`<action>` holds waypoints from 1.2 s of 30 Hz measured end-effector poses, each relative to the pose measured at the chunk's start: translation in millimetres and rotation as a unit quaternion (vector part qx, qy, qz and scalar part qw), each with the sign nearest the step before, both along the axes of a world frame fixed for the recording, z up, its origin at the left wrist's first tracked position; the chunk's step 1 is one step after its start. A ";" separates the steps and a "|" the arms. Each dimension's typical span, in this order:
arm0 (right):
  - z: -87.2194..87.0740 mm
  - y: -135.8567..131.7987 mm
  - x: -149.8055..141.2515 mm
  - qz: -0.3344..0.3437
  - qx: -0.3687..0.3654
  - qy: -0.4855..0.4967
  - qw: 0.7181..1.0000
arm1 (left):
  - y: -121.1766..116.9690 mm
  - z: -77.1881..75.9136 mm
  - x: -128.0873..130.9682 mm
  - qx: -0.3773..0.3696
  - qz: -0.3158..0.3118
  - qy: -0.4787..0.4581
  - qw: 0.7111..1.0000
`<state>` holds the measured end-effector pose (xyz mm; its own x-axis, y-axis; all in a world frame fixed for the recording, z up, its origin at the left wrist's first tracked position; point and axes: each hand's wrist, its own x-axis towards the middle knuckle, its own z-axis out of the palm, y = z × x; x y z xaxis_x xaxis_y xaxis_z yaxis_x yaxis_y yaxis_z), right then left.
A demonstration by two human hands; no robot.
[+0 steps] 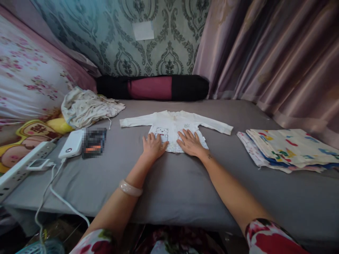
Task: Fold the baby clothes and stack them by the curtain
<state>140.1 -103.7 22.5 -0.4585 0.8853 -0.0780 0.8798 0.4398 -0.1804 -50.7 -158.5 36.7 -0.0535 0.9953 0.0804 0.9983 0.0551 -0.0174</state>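
Both my grips just splayed flat, nothing pinched: left hand, right hand equally close, touching white shirt near hem; rest lies ahead, sleeves stretched crosswise.

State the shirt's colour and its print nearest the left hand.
The shirt is white, the print a dark-outlined bear; the head view shows it best.

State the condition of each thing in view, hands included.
White shirt: spread flat, sleeves outstretched
Left hand: open, palm down on the shirt
Right hand: open, palm down on the shirt
Printed cloths: folded, stacked
Pale cloth: crumpled
White charger: plugged into the power strip
White device: cable apparently attached
Black-and-red roll: lying lengthwise
Right curtain: hanging in folds
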 end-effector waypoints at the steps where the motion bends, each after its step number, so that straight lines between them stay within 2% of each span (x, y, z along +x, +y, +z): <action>1: 2.1 1.6 0.6 0.002 -0.014 0.005 1.000 | 3.8 3.6 0.1 0.004 0.001 -0.001 1.000; 4: 8.3 9.1 3.0 0.012 -0.026 0.022 0.999 | 21.1 11.1 1.5 0.013 0.027 -0.022 0.999; 7: 8.9 18.6 5.2 0.018 0.045 0.038 0.998 | 41.4 8.0 4.1 0.055 0.000 -0.046 0.997; 9: 4.5 24.4 6.3 0.013 0.085 0.035 0.996 | 52.0 -1.1 5.3 0.087 -0.053 -0.048 0.994; 11: -2.2 28.8 7.2 0.005 0.088 0.026 0.996 | 58.6 -13.6 4.9 0.089 -0.074 -0.045 0.992; 15: -12.6 32.6 8.7 -0.002 0.068 0.019 0.997 | 61.4 -35.9 0.4 0.065 -0.054 -0.037 0.996; 18: -14.3 32.2 9.6 -0.001 0.073 0.024 0.997 | 60.2 -42.5 -1.5 0.072 -0.041 -0.023 0.996; 25: -13.7 32.3 10.6 0.000 0.071 0.030 0.997 | 60.9 -44.8 -1.4 0.090 -0.026 -0.017 0.995; 30: -5.8 34.5 13.6 0.001 0.027 0.048 0.998 | 58.9 -40.3 -4.0 0.106 -0.040 -0.043 0.993; 33: -2.2 33.0 17.7 0.000 0.066 0.056 0.996 | 56.4 -35.3 -4.8 0.131 -0.037 -0.072 0.988; 36: -6.4 30.7 20.6 -0.001 0.099 0.050 0.994 | 53.6 -34.1 -3.8 0.150 -0.038 -0.092 0.984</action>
